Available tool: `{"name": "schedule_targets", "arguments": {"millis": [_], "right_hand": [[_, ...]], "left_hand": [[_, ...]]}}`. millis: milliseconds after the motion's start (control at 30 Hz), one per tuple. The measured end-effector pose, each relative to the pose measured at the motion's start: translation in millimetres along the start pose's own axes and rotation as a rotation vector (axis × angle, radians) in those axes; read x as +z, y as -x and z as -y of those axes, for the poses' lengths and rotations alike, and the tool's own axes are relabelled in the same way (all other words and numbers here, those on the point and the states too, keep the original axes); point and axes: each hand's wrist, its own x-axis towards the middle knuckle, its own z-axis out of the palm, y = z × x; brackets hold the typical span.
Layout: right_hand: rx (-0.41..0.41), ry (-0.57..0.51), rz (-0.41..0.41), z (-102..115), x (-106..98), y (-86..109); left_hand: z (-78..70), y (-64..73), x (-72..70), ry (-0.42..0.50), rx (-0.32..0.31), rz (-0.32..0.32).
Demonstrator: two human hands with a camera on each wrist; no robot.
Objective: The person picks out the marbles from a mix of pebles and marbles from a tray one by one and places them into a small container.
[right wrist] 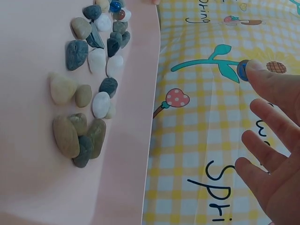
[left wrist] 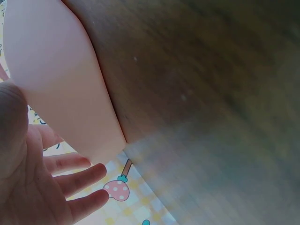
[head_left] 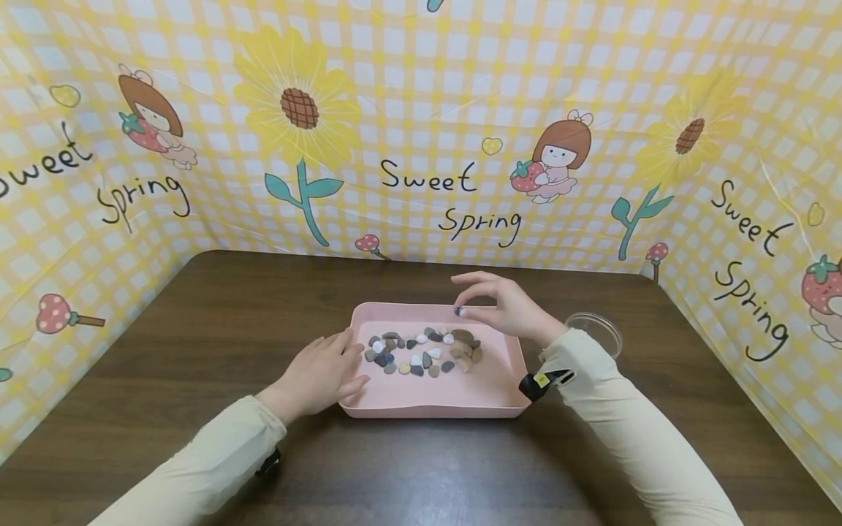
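Observation:
A pink tray holds a ring-like arrangement of grey, white and tan pebbles. Among them lie a blue marble and a reddish-brown marble. Over the tray's far rim, my right hand pinches a small round dark-blue marble by the thumb; the other fingers are spread. At the tray's left side, my left hand lies with its fingers extended, right at the rim. The left wrist view shows this hand beside the tray's outer wall, holding nothing.
A clear round dish stands right of the tray, partly hidden behind the right forearm. The dark wooden table reaches back to a yellow checked cloth that encloses the far side and both sides.

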Motion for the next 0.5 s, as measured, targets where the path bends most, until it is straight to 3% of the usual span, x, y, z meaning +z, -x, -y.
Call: {"name": "schedule_targets", "arguments": {"millis": [500], "right_hand": [[0.027,0.017,-0.047,-3,-13,20.0]], "left_hand": [[0.8,0.4,1.3,-0.016,0.009,-0.007]]}}
